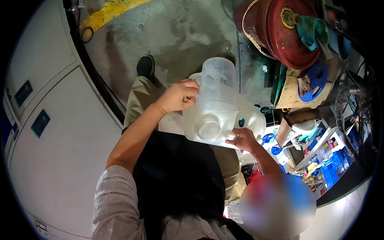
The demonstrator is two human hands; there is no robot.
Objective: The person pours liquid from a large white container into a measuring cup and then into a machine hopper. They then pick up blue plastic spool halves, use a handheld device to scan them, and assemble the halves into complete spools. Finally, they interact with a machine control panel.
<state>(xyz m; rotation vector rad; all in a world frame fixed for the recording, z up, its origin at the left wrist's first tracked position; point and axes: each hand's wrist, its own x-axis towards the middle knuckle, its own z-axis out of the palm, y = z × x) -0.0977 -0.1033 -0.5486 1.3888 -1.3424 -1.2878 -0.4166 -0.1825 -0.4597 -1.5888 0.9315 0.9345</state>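
Note:
A clear plastic measuring jug [218, 82] is in front of me, tilted over a large whitish translucent plastic jerry can [250, 114]. My left hand [180, 96] is closed at the jug's left side, where its handle would be; the fingers hide the grip itself. Near my body, a round whitish part [209, 130] shows at the lower end; whether it is a cap or an opening, I cannot tell. My right hand [242, 140] is closed on the lower right corner of the jerry can, its thumb pointing left. Any liquid inside is hard to make out.
A red drum [294, 52] stands at the upper right with a teal jug [314, 34] on top. A blue plastic disc [316, 84] lies beside it on cardboard. Cluttered shelves with blue bins [332, 170] are at right. White cabinet panels [60, 156] line the left.

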